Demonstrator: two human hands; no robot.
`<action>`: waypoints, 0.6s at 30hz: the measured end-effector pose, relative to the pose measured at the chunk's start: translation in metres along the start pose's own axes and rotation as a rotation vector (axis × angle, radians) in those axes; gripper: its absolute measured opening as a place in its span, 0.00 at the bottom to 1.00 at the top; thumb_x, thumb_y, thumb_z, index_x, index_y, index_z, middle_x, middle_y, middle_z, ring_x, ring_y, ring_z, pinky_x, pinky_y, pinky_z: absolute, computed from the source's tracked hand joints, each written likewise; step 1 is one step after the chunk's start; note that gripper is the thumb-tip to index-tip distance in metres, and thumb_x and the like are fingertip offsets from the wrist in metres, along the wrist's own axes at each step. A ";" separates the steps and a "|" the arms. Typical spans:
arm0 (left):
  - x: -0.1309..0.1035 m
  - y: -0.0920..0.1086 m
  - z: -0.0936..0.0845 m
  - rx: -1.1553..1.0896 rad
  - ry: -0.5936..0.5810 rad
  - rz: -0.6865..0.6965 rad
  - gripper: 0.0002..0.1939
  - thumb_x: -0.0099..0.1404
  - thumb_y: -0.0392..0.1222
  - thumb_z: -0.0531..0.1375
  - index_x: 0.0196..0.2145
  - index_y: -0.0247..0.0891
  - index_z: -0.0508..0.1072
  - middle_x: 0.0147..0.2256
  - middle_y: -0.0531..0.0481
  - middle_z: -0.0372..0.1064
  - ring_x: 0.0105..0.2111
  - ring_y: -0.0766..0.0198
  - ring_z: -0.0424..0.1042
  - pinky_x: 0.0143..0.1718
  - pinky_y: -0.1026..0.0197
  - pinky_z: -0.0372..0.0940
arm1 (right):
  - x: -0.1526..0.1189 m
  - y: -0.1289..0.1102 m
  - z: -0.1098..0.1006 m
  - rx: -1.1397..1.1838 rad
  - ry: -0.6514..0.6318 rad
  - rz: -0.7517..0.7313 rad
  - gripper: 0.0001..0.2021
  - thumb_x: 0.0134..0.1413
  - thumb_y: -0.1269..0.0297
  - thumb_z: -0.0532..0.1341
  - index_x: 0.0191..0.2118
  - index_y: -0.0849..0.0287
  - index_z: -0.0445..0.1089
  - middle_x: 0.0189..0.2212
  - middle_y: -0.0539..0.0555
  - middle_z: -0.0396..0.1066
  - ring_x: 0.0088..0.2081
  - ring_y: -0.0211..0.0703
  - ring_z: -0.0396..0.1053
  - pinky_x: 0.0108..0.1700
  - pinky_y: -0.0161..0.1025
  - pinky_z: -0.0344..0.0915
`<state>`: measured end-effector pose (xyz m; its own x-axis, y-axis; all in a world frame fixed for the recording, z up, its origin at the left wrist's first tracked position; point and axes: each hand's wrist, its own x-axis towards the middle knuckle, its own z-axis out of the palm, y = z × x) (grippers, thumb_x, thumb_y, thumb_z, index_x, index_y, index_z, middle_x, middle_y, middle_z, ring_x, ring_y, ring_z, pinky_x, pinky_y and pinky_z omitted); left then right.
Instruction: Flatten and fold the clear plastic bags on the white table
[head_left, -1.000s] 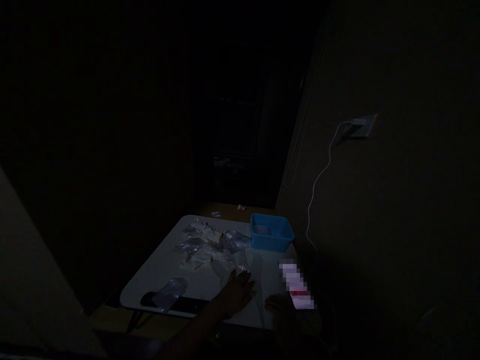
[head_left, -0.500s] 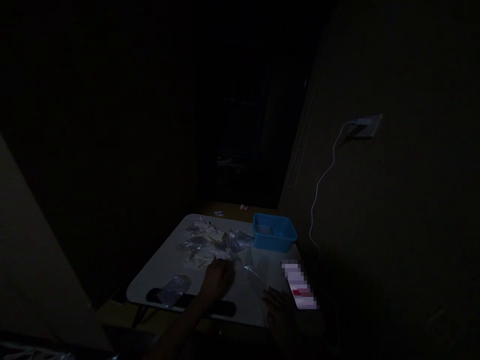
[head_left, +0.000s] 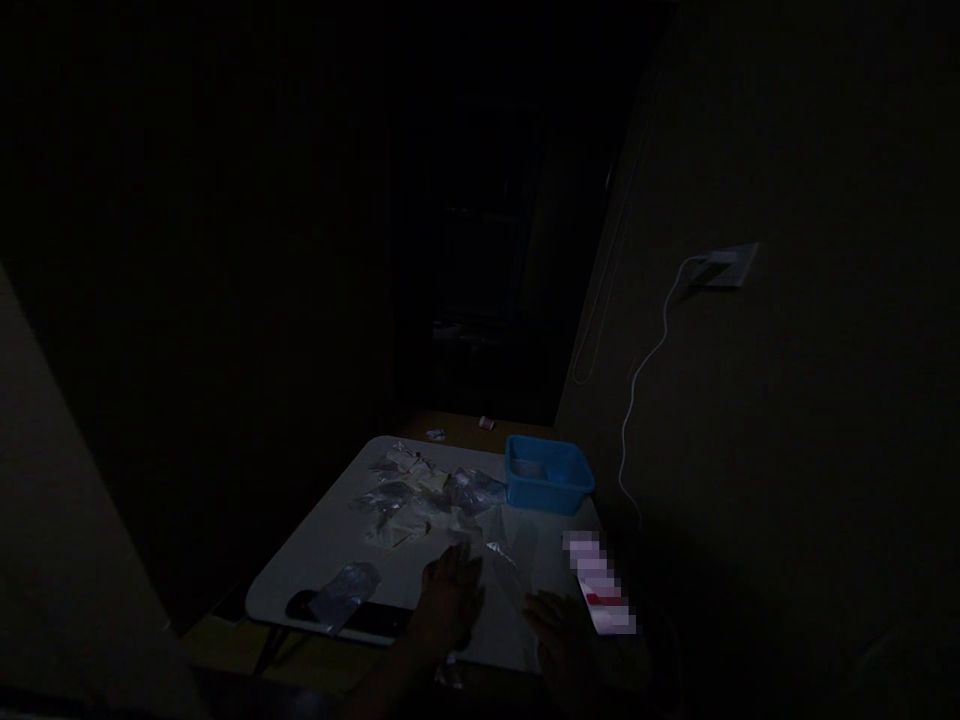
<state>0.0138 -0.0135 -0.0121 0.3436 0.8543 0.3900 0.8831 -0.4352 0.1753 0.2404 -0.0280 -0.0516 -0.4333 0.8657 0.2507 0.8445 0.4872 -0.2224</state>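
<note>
The scene is very dark. My left hand [head_left: 450,592] is over the front part of a white folding table [head_left: 289,560], its fingers stretched forward and apart, with nothing visible in it. My right hand [head_left: 553,632] lies at the table's front right edge, fingers extended. Between the two is a thin clear plastic bag [head_left: 504,552]; whether the right fingers touch it, I cannot tell. Beyond my left hand lies a pile of crumpled clear plastic bags [head_left: 420,490]. Another clear bag [head_left: 346,592] rests at the front left, across a dark slot [head_left: 386,620] in the tabletop.
A blue plastic basket [head_left: 547,490] stands at the back right corner. A lit phone [head_left: 600,585] lies right of my right hand. From a wall socket [head_left: 727,268] hangs a white cable [head_left: 630,400]. Behind the table, a small red-and-white item [head_left: 487,423] sits on a wooden surface.
My left hand has come back from the pile toward me, and its curled fingers have opened. The right hand stays nearly in place. The view has tilted slightly upward.
</note>
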 end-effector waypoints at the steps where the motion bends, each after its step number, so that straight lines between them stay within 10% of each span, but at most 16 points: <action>1: 0.001 0.001 0.002 0.017 0.000 0.026 0.20 0.61 0.43 0.48 0.51 0.41 0.61 0.55 0.40 0.52 0.53 0.47 0.52 0.46 0.45 0.54 | 0.000 -0.001 -0.001 -0.005 -0.008 0.009 0.27 0.38 0.76 0.48 0.47 0.50 0.65 0.49 0.49 0.62 0.52 0.47 0.58 0.52 0.53 0.54; 18: -0.003 -0.003 -0.009 0.046 -0.132 0.321 0.30 0.62 0.42 0.49 0.59 0.47 0.40 0.58 0.45 0.46 0.56 0.51 0.47 0.52 0.43 0.46 | 0.000 -0.007 -0.006 0.005 0.137 -0.031 0.23 0.41 0.75 0.48 0.45 0.54 0.67 0.47 0.52 0.66 0.50 0.47 0.60 0.50 0.51 0.57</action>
<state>0.0075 -0.0177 -0.0055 0.6421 0.7066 0.2974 0.7356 -0.6771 0.0202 0.2362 -0.0322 -0.0446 -0.4123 0.8264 0.3835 0.8296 0.5145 -0.2168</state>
